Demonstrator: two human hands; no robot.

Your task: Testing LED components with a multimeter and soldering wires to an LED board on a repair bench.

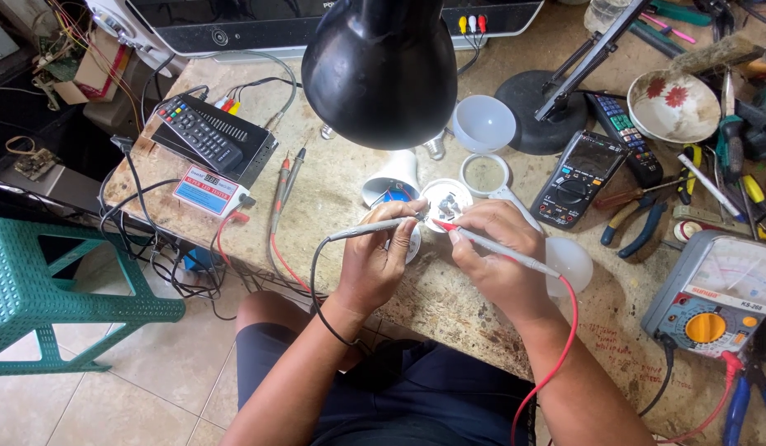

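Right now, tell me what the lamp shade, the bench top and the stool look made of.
Lamp shade: probably painted metal, glossy black with highlights.
Bench top: seemingly wood or board, matt, worn, speckled tan.
Stool: likely moulded plastic, teal, with a perforated grid seat.

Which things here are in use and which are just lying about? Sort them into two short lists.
In use: left hand holding the black-lead probe; right hand holding the red-lead probe; round LED board that both tips meet.

Lying about: remote control, black multimeter, analogue meter, flowered bowl, blue-handled pliers, white bulb dome.
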